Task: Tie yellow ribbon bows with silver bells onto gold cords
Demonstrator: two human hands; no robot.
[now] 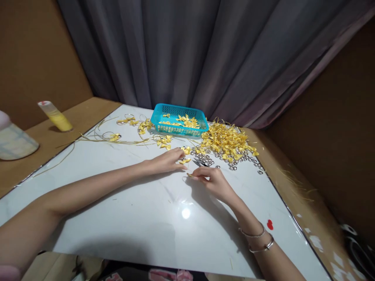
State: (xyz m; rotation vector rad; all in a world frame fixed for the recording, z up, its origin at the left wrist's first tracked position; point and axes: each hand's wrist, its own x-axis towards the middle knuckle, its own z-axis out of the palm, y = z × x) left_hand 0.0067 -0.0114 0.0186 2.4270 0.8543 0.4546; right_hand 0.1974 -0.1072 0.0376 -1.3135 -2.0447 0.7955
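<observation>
My left hand (167, 160) rests on the white tabletop (140, 210), its fingers curled and pinching a small yellow ribbon bow (184, 160). My right hand (212, 180) lies just right of it, fingertips pressed together on a tiny yellow piece (190, 175). Small black scissors (200, 162) lie on the table between the two hands and the pile beyond. A heap of yellow ribbon bows (227, 141) and several silver rings (234, 160) sit just past my right hand.
A turquoise plastic basket (178, 119) holding some bows stands at the back centre. Loose bows and thin gold strands (123, 132) spread to the back left. A yellow glue bottle (55, 116) lies on the wooden ledge at left. A grey curtain hangs behind.
</observation>
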